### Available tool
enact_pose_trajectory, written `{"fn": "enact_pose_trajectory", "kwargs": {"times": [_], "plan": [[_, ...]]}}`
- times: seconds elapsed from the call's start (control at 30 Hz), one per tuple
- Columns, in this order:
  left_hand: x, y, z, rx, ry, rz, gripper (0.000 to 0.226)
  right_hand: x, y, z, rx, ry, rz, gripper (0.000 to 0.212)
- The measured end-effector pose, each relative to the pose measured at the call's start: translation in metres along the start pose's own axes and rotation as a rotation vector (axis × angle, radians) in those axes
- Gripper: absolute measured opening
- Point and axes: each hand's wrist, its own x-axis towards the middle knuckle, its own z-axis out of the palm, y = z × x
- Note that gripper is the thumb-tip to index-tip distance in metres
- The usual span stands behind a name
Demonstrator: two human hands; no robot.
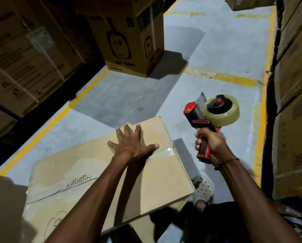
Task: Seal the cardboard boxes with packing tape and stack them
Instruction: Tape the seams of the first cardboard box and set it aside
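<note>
The left hand [131,146] lies flat on top of a plain cardboard box [157,179], fingers spread and straight, palm pressing down near the box's far right corner. The thumb reaches toward a strip of clear tape [166,150] that runs over the top edge at that corner and shines in the light. The box sits tilted in the view, resting on another cardboard box [59,176] beneath it, whose top carries wide clear tape and some black line marks; how the two boxes meet lower down is hard to tell, as the near part is dark and cut by the forearms.

The right hand [209,146] is held off to the right of the box, apart from it, above the floor [216,41]. Its fingers are curled tight round the red handle of a tape dispenser [204,120], which points up and away. A roll of clear packing tape [223,111] sits on the dispenser's hub, and the metal blade shows at its front. A thin bracelet [229,161] circles the right wrist.

A foot in a pale perforated clog [203,190] stands on the grey floor just beside the box. Yellow lines [222,77] mark the floor. A tall printed carton [129,41] stands farther off, and stacked cartons [24,58] line the left and right sides.
</note>
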Motion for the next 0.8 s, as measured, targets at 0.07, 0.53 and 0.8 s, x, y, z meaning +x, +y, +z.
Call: {"fn": "enact_pose_trajectory", "kwargs": {"times": [0.07,0.53,0.8], "plan": [[-0.001,0.006,0.003,-0.011,0.011,-0.003,0.119,0.003,-0.001,-0.008,0.049,-0.026,0.018,0.013],[0.029,0.063,0.03,-0.185,0.277,-0.002,0.11,-0.01,0.007,0.007,-0.055,-0.074,0.043,0.014],[0.037,0.091,0.02,-0.191,0.193,0.03,0.072,-0.01,-0.002,-0.002,-0.063,-0.074,-0.003,0.013]]}}
